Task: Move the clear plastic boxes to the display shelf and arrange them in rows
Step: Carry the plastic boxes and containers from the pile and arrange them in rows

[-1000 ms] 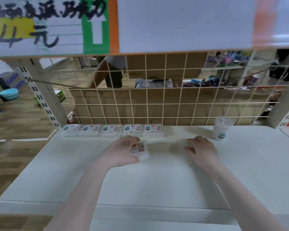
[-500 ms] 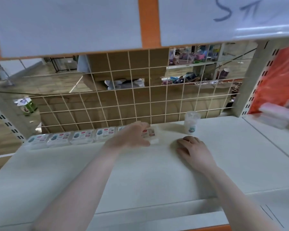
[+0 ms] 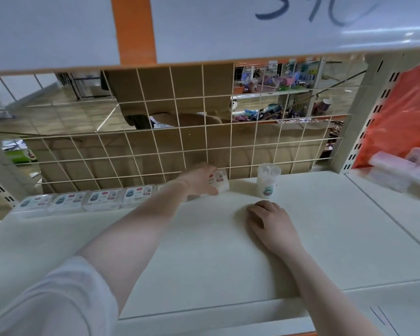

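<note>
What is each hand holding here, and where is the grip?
Left hand grips a clear plastic box by its left end. Right hand holds nothing, resting on the shelf.

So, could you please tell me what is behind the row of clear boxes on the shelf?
Behind the row of clear boxes stands a wire grid panel, with brown cardboard visible through it. The left hand and forearm cover the row's right end.

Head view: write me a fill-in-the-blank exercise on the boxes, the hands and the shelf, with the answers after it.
1. The left hand holds a clear plastic box at the ____ end of the row of boxes.
2. The right hand rests on the white ____ and holds nothing.
3. The row runs along the wire ____ at the back.
4. The round cup stands ____.

Missing words: right; shelf; grid; upright
</note>
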A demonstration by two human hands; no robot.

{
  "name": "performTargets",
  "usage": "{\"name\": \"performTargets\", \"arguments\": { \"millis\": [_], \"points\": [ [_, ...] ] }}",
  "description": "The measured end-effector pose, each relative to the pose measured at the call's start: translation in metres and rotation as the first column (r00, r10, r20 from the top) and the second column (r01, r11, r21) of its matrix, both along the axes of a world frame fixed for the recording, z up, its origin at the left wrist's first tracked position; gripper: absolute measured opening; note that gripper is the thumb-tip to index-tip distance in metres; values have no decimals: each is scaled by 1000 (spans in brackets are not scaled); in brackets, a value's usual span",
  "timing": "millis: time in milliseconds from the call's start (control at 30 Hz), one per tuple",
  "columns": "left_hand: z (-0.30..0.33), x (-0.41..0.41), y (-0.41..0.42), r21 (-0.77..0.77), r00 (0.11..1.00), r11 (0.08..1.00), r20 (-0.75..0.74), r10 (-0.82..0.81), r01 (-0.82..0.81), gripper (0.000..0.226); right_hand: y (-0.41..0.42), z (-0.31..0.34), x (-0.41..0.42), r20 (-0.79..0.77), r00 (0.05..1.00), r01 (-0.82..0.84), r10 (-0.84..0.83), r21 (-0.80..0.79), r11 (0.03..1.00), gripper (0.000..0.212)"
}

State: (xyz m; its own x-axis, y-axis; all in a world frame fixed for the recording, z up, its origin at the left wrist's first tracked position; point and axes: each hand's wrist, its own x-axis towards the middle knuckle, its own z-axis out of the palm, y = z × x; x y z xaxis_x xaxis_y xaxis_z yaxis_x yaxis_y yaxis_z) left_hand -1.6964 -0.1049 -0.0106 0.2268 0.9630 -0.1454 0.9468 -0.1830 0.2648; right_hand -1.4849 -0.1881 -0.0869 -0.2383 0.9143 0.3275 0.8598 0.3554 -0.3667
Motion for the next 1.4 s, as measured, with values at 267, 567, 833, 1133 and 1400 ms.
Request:
{"name": "performTargets", "arguments": {
  "millis": [267, 567, 833, 1133, 1400],
  "points": [
    [-15, -7, 7, 43, 997, 999, -75, -6, 9, 68, 0, 0, 1, 13, 1000, 9, -8, -22, 1000, 24],
    [-19, -22, 6, 21, 999, 999, -41, -36, 36, 73, 1, -3, 0, -6, 1000, 22, -22, 10, 1000, 24],
    [-16, -39, 2, -23, 999, 999, -9, -39, 38, 77, 2, -3, 0, -11, 1000, 21, -21, -15, 1000, 22],
    [-11, -44, 5, -78, 1000, 997, -8, -24, 23, 80, 1, -1, 0, -13, 1000, 19, -20, -34, 999, 21],
    [-14, -41, 6, -91, 998, 995, 29, -49, 52, 76, 0, 0, -2, -7, 999, 35, -35, -5, 999, 22]
  ]
}}
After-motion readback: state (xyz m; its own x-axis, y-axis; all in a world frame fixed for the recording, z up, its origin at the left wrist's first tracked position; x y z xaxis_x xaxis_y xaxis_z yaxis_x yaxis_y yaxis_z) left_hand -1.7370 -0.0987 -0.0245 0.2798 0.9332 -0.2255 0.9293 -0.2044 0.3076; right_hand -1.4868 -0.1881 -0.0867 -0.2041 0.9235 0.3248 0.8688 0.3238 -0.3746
